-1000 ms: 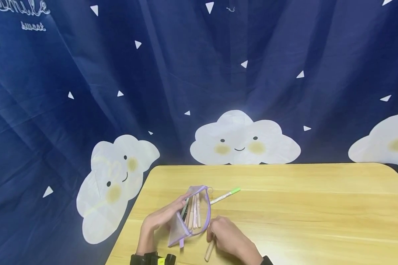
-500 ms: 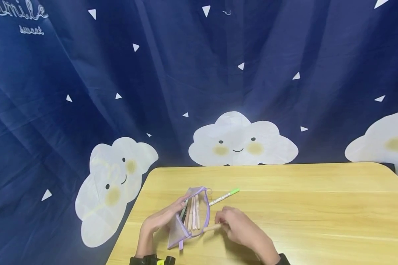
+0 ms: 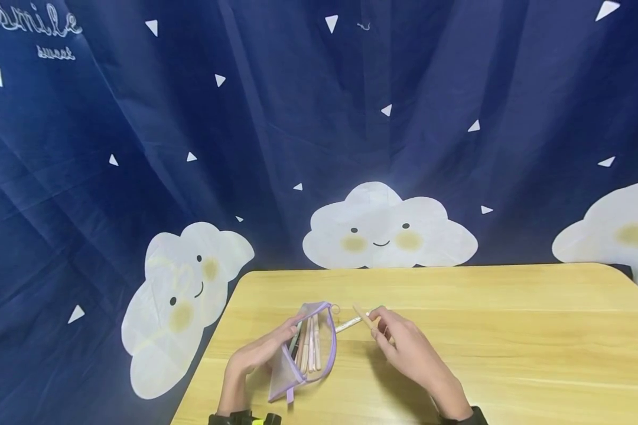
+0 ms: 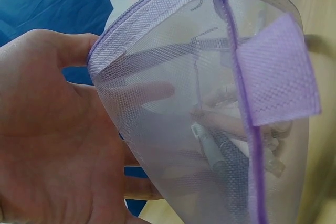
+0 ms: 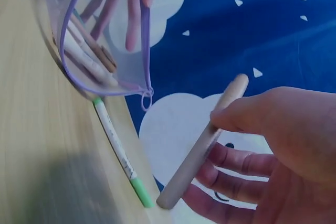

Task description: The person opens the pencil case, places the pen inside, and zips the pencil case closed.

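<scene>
A translucent mesh pencil case (image 3: 282, 378) with purple edging lies on its side, its mouth facing right. Several pens (image 3: 311, 348) show inside it. My left hand (image 3: 263, 349) grips its upper edge; in the left wrist view the thumb is at the zipper rim and fingers show through the mesh (image 4: 157, 129). To the right of the mouth, my right hand (image 3: 406, 345) pinches a beige marker (image 5: 197, 156) between thumb and fingers, held tilted above the table. A white marker with green ends (image 5: 116, 142) lies beside the case, partly covered by the right hand in the head view.
The light wooden table (image 3: 510, 342) extends to the right. Behind it hangs a dark blue curtain (image 3: 276, 118) with white clouds and triangles. A purple fabric tab (image 4: 278, 72) and a zipper ring (image 5: 147, 100) stick out from the case.
My right hand has lifted the beige marker from the table in front of the case, moving up and right and turning it tip upward. The left hand and case have stayed in place.
</scene>
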Motion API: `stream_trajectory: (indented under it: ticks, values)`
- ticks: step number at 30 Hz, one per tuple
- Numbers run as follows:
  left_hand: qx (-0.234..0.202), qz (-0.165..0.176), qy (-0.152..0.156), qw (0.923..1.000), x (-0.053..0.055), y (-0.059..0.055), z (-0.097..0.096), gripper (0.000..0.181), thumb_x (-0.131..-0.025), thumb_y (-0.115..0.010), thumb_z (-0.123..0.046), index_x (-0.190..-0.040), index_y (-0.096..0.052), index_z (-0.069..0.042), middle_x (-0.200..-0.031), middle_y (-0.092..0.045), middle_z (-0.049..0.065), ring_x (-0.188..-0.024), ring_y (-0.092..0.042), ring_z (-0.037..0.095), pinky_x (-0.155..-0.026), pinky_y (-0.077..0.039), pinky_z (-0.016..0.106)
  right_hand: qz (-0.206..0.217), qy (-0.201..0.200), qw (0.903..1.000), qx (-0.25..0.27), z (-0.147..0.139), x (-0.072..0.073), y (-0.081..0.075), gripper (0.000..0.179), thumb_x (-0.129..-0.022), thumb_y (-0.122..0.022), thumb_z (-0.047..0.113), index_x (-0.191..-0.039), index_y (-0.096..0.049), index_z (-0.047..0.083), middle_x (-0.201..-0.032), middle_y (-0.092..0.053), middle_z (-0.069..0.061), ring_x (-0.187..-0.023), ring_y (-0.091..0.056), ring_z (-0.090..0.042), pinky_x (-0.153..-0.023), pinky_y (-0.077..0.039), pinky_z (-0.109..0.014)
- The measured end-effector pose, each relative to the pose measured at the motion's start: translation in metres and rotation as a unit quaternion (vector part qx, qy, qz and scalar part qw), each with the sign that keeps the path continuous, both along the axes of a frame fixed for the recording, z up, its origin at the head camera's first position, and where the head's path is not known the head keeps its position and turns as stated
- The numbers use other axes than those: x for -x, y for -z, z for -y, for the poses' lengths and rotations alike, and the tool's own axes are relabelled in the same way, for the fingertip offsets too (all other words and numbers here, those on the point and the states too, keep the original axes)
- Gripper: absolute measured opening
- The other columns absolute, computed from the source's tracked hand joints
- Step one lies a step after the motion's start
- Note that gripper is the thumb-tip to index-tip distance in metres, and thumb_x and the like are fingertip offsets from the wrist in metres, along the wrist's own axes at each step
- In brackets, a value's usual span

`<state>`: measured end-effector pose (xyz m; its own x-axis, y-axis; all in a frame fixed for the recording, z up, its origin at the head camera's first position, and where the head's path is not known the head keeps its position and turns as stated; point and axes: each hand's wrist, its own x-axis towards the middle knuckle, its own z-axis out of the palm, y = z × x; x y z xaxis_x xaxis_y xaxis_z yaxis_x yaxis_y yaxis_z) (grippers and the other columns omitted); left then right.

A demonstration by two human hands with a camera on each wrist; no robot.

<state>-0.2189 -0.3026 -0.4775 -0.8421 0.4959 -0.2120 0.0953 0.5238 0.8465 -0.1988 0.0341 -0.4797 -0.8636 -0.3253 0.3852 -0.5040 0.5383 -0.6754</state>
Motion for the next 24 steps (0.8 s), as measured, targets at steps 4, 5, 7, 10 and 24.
stream_trajectory:
  ticks: [4, 5, 7, 10, 24]
  values:
    - [0.005, 0.004, -0.008, 0.9999, -0.001, 0.000, 0.000, 0.061, -0.112, -0.026, -0.040, -0.166, -0.015, -0.013, -0.170, -0.008, 0.021, -0.153, -0.007, 0.049, -0.114, -0.011, 0.077, 0.056, 0.019, 0.9983, 0.003, -0.004, 0.002, 0.003, 0.014, -0.101, -0.063, 0.008, -0.114, -0.063, 0.013, -0.082, -0.064, 0.005, -0.068, -0.058, -0.003, -0.054, -0.050, -0.023]
    - [0.005, 0.004, -0.010, 0.9999, -0.002, 0.000, 0.000, 0.061, -0.112, -0.027, -0.040, -0.166, -0.015, -0.014, -0.170, -0.008, 0.021, -0.153, -0.007, 0.050, -0.113, -0.011, 0.078, 0.069, 0.020, 0.9974, 0.007, -0.005, 0.002, 0.005, 0.014, -0.102, -0.062, 0.009, -0.115, -0.063, 0.013, -0.083, -0.065, 0.004, -0.066, -0.059, -0.004, -0.052, -0.050, -0.023]
    - [0.005, 0.003, -0.011, 0.9999, -0.002, -0.001, 0.000, 0.061, -0.112, -0.027, -0.040, -0.166, -0.016, -0.014, -0.170, -0.009, 0.021, -0.152, -0.008, 0.050, -0.113, -0.011, 0.078, 0.090, 0.014, 0.9955, 0.024, -0.006, 0.003, 0.008, 0.014, -0.103, -0.059, 0.007, -0.116, -0.063, 0.010, -0.084, -0.066, -0.001, -0.063, -0.060, -0.008, -0.047, -0.050, -0.024]
    - [0.006, 0.005, -0.014, 0.9999, -0.002, -0.001, 0.000, 0.061, -0.112, -0.027, -0.041, -0.166, -0.017, -0.015, -0.170, -0.009, 0.021, -0.152, -0.008, 0.050, -0.112, -0.013, 0.079, 0.109, 0.006, 0.9931, 0.042, -0.006, 0.004, 0.013, 0.016, -0.103, -0.059, 0.006, -0.118, -0.062, 0.005, -0.084, -0.067, -0.007, -0.060, -0.061, -0.010, -0.045, -0.051, -0.023]
    - [-0.013, 0.006, -0.013, 0.9998, -0.002, -0.001, 0.003, 0.060, -0.113, -0.021, -0.045, -0.166, -0.016, -0.018, -0.169, -0.010, 0.023, -0.150, -0.014, 0.051, -0.111, -0.017, 0.079, 0.202, -0.028, 0.9783, 0.034, 0.010, -0.009, 0.023, 0.028, -0.090, -0.065, -0.004, -0.118, -0.061, -0.003, -0.084, -0.066, -0.006, -0.048, -0.053, -0.011, -0.040, -0.044, -0.020]
